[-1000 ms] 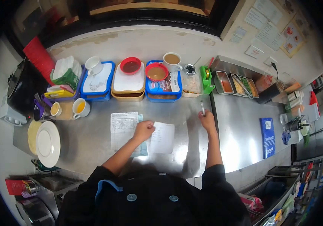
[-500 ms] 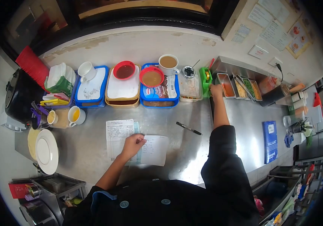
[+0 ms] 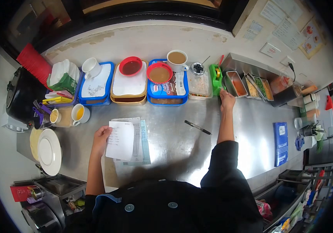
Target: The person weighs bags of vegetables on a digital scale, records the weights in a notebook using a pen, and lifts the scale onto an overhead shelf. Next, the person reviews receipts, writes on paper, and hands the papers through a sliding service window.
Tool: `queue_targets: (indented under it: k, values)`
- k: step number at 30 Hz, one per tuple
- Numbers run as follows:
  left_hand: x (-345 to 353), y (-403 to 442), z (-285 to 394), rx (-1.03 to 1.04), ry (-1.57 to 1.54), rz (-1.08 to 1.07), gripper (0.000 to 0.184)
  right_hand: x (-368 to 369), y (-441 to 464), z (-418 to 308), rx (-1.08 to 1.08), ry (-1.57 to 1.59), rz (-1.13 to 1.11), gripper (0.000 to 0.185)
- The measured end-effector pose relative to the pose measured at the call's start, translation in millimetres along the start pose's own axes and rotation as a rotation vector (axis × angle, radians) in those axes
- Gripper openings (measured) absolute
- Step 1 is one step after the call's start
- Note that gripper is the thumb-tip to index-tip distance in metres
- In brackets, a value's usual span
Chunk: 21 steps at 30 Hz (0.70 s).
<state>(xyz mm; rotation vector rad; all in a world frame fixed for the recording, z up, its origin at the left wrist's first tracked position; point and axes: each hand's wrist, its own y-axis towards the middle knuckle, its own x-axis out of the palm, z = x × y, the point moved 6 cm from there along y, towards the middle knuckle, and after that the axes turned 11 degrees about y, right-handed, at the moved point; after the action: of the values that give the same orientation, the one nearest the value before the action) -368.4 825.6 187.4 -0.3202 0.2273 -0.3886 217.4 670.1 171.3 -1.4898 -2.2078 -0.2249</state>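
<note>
My left hand (image 3: 102, 136) pinches the upper left edge of a small white paper (image 3: 120, 140) with handwriting. Under and beside that paper lie a printed form (image 3: 137, 136) and a bluish sheet (image 3: 145, 145). My right hand (image 3: 227, 100) is closed at the front of the green tape dispenser (image 3: 216, 79); whatever its fingertips hold is too small to make out. A black pen (image 3: 198, 127) lies on the steel counter (image 3: 166, 139) between the hands.
Tubs with blue rims (image 3: 95, 85), red bowls (image 3: 130, 66) and cups (image 3: 177, 58) line the wall. Plates (image 3: 50, 151) and a black cooker (image 3: 21, 95) are at left. Metal food trays (image 3: 236, 83) and a blue book (image 3: 281, 143) are at right.
The pen has left my right hand for the counter, and that hand has moved to the tape dispenser. My left hand has shifted the small paper leftward, over the printed form.
</note>
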Motion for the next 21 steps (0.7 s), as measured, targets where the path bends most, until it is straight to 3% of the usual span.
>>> queue_targets:
  k: [1,3,5,7,12,14,17,19,21]
  values:
    - [-6,0,-1,-0.002,0.003,0.001,0.013,-4,3,8,0.003,0.001,0.001,0.019]
    - [-17,-5,-6,-0.027,-0.021,0.032,0.013,-17,15,12,-0.204,-0.229,0.052,0.020]
    - [-34,-6,-12,-0.019,-0.029,0.085,0.014,-10,9,-5,-0.472,-0.724,0.023,0.021]
    - [-58,-11,-14,-0.010,-0.039,0.165,0.015,-13,11,-7,-0.718,-0.874,0.085,0.021]
    - [-45,-4,-12,-0.096,0.020,0.021,0.019,-4,-9,-26,-0.573,-0.860,0.050,0.023]
    - [-28,10,-26,-0.066,-0.028,0.087,0.016,2,-31,-28,-0.560,-0.594,0.069,0.021]
    - [-5,25,-24,0.066,0.142,0.246,0.014,16,-73,-2,-0.619,-0.581,-0.075,0.024]
    - [6,22,-2,0.583,0.803,0.616,0.009,51,-142,-5,-0.571,-0.734,-0.168,0.029]
    - [14,25,3,0.474,0.843,0.591,0.009,72,-184,12,-0.367,-0.625,-0.310,0.029]
